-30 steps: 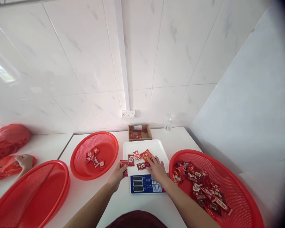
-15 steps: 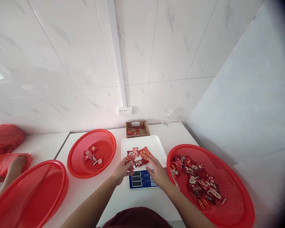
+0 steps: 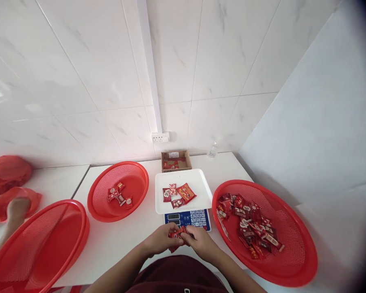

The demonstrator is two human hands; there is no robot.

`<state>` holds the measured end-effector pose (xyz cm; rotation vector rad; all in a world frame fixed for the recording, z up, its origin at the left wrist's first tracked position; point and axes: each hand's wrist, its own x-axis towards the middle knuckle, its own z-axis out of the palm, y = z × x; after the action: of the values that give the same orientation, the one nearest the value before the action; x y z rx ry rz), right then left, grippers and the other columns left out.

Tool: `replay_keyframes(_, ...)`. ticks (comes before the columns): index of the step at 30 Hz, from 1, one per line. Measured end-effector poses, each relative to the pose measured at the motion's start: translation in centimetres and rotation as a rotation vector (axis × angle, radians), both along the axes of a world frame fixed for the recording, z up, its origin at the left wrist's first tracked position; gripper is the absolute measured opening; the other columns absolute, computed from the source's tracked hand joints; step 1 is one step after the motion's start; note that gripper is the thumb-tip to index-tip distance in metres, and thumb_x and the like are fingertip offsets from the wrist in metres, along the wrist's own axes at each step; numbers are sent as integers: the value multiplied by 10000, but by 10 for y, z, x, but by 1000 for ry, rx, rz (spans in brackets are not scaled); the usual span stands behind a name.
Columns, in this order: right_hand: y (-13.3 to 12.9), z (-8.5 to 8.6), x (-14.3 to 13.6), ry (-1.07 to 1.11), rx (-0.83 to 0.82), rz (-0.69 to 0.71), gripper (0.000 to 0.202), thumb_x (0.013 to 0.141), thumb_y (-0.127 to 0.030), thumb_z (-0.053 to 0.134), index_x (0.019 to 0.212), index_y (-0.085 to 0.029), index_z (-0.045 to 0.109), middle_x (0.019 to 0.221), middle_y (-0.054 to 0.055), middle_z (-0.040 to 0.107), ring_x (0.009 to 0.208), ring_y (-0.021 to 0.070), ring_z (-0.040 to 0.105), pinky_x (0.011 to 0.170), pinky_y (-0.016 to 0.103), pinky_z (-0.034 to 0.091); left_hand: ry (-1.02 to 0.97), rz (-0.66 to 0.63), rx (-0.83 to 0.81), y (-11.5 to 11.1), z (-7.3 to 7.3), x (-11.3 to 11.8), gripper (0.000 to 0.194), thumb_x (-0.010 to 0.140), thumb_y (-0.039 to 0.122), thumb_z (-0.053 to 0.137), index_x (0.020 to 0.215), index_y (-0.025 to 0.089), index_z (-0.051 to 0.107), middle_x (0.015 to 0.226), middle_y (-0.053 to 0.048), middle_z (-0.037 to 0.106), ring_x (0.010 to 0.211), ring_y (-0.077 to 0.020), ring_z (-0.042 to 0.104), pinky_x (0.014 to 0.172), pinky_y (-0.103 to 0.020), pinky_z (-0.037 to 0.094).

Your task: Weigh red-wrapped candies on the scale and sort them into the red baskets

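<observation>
- Fingers of the left hand (image 3: pixel 159 241) and right hand (image 3: pixel 203 245) are narrowed together, pinching red wrapping (image 3: pixel 174 235) between them
- Red wrapping lies right of the left fingers and left of the right fingers, both hands equally close; its long axis is hidden by the grip, and whether it is one packet or more I cannot tell
- White scale tray (image 3: pixel 205 199) stands on the far side of the hands, apart from them, with the blue keypad panel (image 3: pixel 197 218) between
- Packets on the tray, counted: four; a dark one (image 3: pixel 166 195) at left, a small pale-patterned one (image 3: pixel 172 189), a larger orange-red one (image 3: pixel 186 193) at right, a dark one (image 3: pixel 177 203) at the near side
- Baskets: three; one near left (image 3: pixel 53 240), one far left (image 3: pixel 138 183) with a handful of packets, one at right (image 3: pixel 301 244), nearer the right hand, its pile too overlapped to count
- Cardboard box (image 3: pixel 188 160): one, beyond the tray; bottle (image 3: pixel 213 149): one, far right
</observation>
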<state>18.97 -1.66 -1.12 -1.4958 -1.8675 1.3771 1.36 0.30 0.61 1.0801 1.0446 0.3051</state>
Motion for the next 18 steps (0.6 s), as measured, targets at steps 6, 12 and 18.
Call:
replay_keyframes(6, 11, -8, 61, 24, 96, -420, 382, 858, -493, 369, 730, -203, 583, 746, 38, 660, 727, 176, 584, 693, 277, 438, 31, 55, 104, 0, 3, -10, 290, 677, 390, 689, 830, 173, 573, 685, 13, 567, 596, -111, 492, 571, -265, 389)
replay_keyframes(12, 8, -62, 156, -275, -63, -691, 318, 792, -330, 429, 959, -163, 642, 1032, 117, 679, 962, 239, 616, 857, 346, 450, 72, 148, -6, -4, 5, -25, 354, 683, 437, 687, 902, 178, 588, 735, 13, 565, 645, -114, 487, 629, -271, 404)
replay_keyframes(18, 10, -109, 159, -271, -106, -605, 495, 805, -270, 443, 1278, -136, 498, 1264, 128, 585, 1126, 224, 568, 942, 357, 428, 79, 201, -10, -9, -1, -24, 420, 648, 489, 706, 903, 176, 590, 733, 9, 565, 646, -116, 474, 636, -271, 384)
